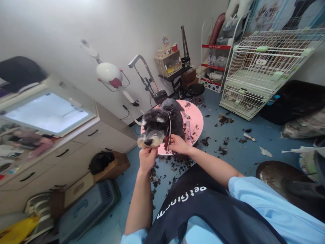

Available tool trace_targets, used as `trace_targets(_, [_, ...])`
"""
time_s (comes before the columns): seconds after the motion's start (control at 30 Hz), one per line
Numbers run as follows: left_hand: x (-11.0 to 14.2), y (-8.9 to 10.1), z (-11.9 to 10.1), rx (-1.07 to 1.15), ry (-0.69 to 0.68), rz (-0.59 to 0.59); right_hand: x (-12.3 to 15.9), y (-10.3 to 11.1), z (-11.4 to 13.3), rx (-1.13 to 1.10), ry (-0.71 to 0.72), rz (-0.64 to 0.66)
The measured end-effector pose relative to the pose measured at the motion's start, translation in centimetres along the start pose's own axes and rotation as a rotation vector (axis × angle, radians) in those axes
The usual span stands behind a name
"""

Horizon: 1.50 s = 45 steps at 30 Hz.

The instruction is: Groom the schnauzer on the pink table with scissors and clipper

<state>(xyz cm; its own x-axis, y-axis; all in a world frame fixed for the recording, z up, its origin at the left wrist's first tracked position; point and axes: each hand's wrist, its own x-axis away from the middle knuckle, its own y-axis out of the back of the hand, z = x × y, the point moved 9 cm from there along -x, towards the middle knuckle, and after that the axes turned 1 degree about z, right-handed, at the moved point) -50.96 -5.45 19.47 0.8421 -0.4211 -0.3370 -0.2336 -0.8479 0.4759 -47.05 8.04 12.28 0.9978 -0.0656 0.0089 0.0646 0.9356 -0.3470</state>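
Scissors (170, 126) in right hand (176, 144)

We are in a pet-grooming salon, shown by a black-and-grey dog (161, 122) on a round pink table (198, 117), dark fur clumps (224, 119) and a white wire cage (254, 77).

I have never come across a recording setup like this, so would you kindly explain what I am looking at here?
There is no machine here: these are a person's own bare hands. The single picture comes from a camera worn on the head, looking forward and down, so the arms reach away from you. A dog is on a round pink table, with loose hair and what looks like a comb beside it. The left hand has its grip on the dog's chin; the right hand holds what appear to be long scissors beside its head.
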Motion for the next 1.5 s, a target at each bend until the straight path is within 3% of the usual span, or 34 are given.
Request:
trace_targets(0.63, [0.2,-0.3,-1.8,0.006,-0.042,0.041,0.7,-2.3,-3.5,-0.060,0.123,-0.068])
trace_targets(1.1, [0.6,-1.1,-4.8,-0.016,-0.169,0.085,1.2,-3.4,-2.2,-0.062,0.194,-0.215])
trace_targets(1.3, [0.7,-1.3,-5.2,-0.007,-0.158,0.112,1.3,-2.7,-2.4,-0.023,0.223,-0.196])
trace_targets(1.5, [0.8,-1.3,-5.2,0.030,-0.164,0.101,1.4,0.1,-2.5,0.105,0.211,-0.168])
